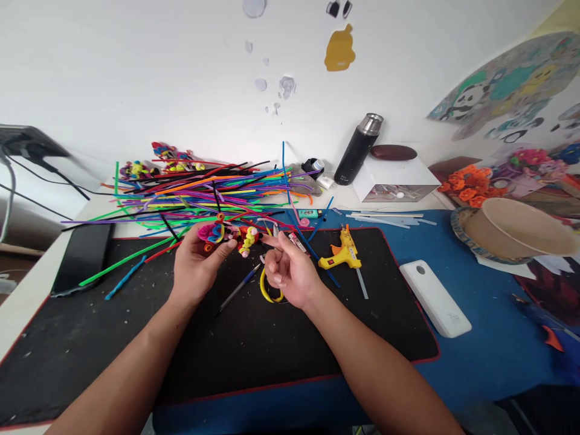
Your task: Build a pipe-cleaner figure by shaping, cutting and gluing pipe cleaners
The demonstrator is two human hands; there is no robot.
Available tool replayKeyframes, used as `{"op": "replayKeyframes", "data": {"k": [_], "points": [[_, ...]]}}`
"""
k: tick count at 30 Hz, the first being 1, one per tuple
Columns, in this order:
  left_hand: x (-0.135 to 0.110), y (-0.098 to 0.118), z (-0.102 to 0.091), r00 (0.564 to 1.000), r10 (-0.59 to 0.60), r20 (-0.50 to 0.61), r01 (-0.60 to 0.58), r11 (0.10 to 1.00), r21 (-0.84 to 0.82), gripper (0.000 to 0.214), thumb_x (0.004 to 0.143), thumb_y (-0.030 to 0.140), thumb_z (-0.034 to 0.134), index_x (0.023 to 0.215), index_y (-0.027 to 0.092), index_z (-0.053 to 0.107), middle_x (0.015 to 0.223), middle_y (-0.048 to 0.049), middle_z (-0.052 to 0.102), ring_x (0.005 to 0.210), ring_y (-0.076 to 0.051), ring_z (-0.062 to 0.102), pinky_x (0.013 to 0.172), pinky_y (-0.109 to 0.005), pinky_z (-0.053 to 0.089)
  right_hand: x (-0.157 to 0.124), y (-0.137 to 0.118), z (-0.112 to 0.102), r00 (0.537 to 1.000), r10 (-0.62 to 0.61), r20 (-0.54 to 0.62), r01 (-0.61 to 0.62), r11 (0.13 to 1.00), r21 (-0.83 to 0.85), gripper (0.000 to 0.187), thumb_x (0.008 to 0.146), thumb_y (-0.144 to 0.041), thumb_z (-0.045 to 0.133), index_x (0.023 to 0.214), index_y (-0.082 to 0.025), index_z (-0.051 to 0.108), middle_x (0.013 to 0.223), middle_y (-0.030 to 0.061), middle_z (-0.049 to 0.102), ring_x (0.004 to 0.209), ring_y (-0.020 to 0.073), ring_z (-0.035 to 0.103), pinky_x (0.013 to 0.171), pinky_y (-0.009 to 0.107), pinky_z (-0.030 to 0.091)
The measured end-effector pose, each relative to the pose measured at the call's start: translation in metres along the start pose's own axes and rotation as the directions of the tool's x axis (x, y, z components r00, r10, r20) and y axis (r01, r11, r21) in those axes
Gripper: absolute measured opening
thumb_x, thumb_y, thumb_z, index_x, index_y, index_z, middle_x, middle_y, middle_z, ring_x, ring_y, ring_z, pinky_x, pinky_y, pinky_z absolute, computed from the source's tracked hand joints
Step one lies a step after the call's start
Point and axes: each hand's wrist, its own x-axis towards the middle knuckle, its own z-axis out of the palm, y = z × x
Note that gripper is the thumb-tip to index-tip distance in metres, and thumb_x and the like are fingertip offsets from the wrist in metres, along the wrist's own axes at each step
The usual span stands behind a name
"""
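Observation:
My left hand (194, 264) is closed around a small fuzzy pipe-cleaner figure (247, 240) in magenta, blue, red and yellow, held above the black mat. Part of the figure is hidden by the fingers. Close to its right side is my right hand (292, 272), palm turned up. Its index finger reaches to the figure's edge, the thumb is stretched out and the other fingers curl loosely with nothing visible in them. Beneath that hand lie yellow-handled scissors (270, 297), partly covered. A pen (238, 290) rests on the mat between my hands.
Many coloured pipe cleaners (217, 193) are heaped at the back. A yellow glue gun (343, 252) lies right of my hands, with a white power bank (435, 299) farther right. A black thermos (357, 151) stands by the wall; a phone (81, 257) lies left.

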Motion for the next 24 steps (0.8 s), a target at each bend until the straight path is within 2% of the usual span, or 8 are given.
{"op": "replayKeyframes", "data": {"k": [4, 10, 19, 24], "points": [[0.0014, -0.0037, -0.0023, 1.000, 0.006, -0.005, -0.006, 0.999, -0.052, 0.036, 0.077, 0.035, 0.096, 0.105, 0.025, 0.075, 0.101, -0.0041, 0.082, 0.095, -0.025, 0.078, 0.092, -0.040, 0.063, 0.0008, 0.0006, -0.0014, 1.000, 0.006, -0.006, -0.006, 1.000, 0.010, 0.049, 0.101, -0.060, 0.066, 0.114, -0.014, 0.071, 0.055, -0.0048, 0.061, 0.036, 0.0082, 0.039, 0.038, 0.022, 0.020], [0.0056, -0.0076, -0.0035, 0.997, 0.022, -0.073, -0.030, 0.993, -0.112, 0.034, 0.076, 0.033, 0.096, 0.103, 0.026, 0.076, 0.102, -0.0026, 0.082, 0.096, -0.023, 0.078, 0.093, -0.037, 0.062, 0.0013, 0.0002, -0.0023, 0.999, -0.015, -0.051, 0.016, 1.000, 0.018, 0.058, 0.101, -0.059, 0.067, 0.129, -0.009, 0.070, 0.057, -0.0039, 0.061, 0.039, 0.0083, 0.039, 0.039, 0.023, 0.017], [0.0036, -0.0086, -0.0033, 0.996, 0.004, -0.089, -0.011, 0.996, -0.083, 0.045, 0.072, 0.034, 0.097, 0.109, 0.025, 0.074, 0.099, -0.0016, 0.082, 0.094, -0.024, 0.079, 0.094, -0.039, 0.062, -0.0003, 0.0010, 0.0033, 0.998, 0.037, -0.057, -0.036, 0.999, 0.012, 0.050, 0.107, -0.052, 0.058, 0.124, -0.007, 0.071, 0.055, -0.0029, 0.061, 0.037, 0.0085, 0.038, 0.039, 0.023, 0.018], [0.0031, -0.0092, -0.0036, 0.997, -0.003, -0.073, -0.004, 0.996, -0.090, 0.043, 0.073, 0.034, 0.097, 0.108, 0.025, 0.074, 0.100, -0.0022, 0.082, 0.095, -0.025, 0.079, 0.093, -0.039, 0.063, -0.0010, 0.0012, 0.0042, 0.998, 0.040, -0.057, -0.040, 0.999, 0.000, 0.051, 0.103, -0.055, 0.064, 0.122, -0.008, 0.072, 0.055, -0.0034, 0.060, 0.038, 0.0085, 0.038, 0.039, 0.023, 0.019]]}}
